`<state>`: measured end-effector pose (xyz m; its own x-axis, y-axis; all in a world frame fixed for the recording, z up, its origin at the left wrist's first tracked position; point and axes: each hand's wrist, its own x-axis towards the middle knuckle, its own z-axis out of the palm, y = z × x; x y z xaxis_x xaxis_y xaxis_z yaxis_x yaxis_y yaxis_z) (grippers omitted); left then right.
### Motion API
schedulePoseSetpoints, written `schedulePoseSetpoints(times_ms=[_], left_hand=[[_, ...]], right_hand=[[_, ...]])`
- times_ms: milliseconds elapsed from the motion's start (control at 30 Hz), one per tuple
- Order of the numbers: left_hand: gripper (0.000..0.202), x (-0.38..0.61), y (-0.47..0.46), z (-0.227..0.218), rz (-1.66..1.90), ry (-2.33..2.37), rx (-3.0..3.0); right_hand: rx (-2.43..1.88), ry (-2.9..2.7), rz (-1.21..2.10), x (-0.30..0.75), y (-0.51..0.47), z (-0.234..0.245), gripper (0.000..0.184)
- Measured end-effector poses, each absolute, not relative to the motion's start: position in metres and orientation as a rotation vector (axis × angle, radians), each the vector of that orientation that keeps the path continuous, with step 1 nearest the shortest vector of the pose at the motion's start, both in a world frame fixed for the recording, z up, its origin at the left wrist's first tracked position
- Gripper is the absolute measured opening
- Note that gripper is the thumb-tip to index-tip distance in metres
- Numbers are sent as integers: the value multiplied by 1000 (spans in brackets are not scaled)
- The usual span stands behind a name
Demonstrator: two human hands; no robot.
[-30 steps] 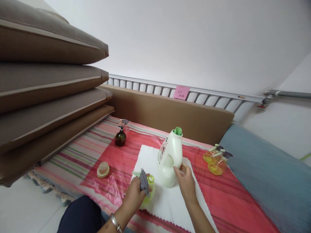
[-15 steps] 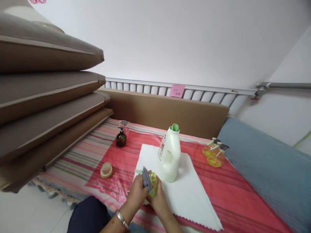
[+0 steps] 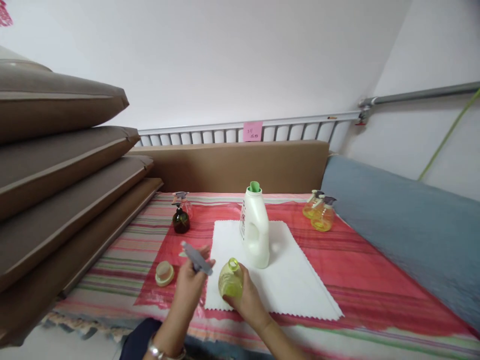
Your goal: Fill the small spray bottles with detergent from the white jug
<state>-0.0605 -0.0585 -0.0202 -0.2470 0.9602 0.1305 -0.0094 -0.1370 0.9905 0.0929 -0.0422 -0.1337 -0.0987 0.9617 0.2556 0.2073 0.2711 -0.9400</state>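
Observation:
My left hand [image 3: 190, 276] is closed around a grey spray nozzle [image 3: 197, 258], held up to the left of the white cloth. In my right hand [image 3: 245, 297] is a yellow-green transparent bottle [image 3: 229, 281], its neck uncovered, over the near part of the cloth. A large white jug [image 3: 257, 232] with a handle and a green spout in its mouth stands upright on the white cloth [image 3: 296, 280], just behind the bottle. A pale round cap [image 3: 164, 273] lies on the red sheet, left of my left hand.
A dark pump bottle [image 3: 181, 221] and a pink spray bottle [image 3: 186, 205] stand at the back left. Yellow spray bottles [image 3: 321, 217] are at the back right. Stacked brown cushions [image 3: 67, 185] rise at the left; a blue padded surface [image 3: 397, 225] borders the right.
My hands have moved apart. The spray nozzle has come away from the bottle and gone left with my left hand. The view has shifted slightly.

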Motion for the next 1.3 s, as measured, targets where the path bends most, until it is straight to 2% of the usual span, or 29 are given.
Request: schedulePoseSetpoints(times_ms=[133, 267, 567, 733, 933, 1100, 1300], left_hand=[[45, -79, -88, 74, 1723, 1040, 1082], [36, -70, -106, 112, 1743, 864, 1089], [38, -42, -106, 90, 1543, 881, 1118], [39, -40, -110, 88, 1531, 861, 1137], [40, -42, -112, 86, 1503, 905, 1136], [40, -38, -111, 66, 1322, 992, 1271], [25, -39, -115, 54, 1221, 993, 1325]], right_hand=[[-1096, -1645, 1006, 96, -61, -121, 79], [-1075, -1739, 990, 98, -81, -110, 80], [-1134, -1881, 881, 108, -99, -79, 85], [-1146, -1912, 857, 111, -102, -78, 87], [-1106, -1964, 755, 110, -104, -76, 81], [-1077, -1931, 813, 108, -112, -40, 81], [-1069, -1893, 876, 109, -120, -2, 79]])
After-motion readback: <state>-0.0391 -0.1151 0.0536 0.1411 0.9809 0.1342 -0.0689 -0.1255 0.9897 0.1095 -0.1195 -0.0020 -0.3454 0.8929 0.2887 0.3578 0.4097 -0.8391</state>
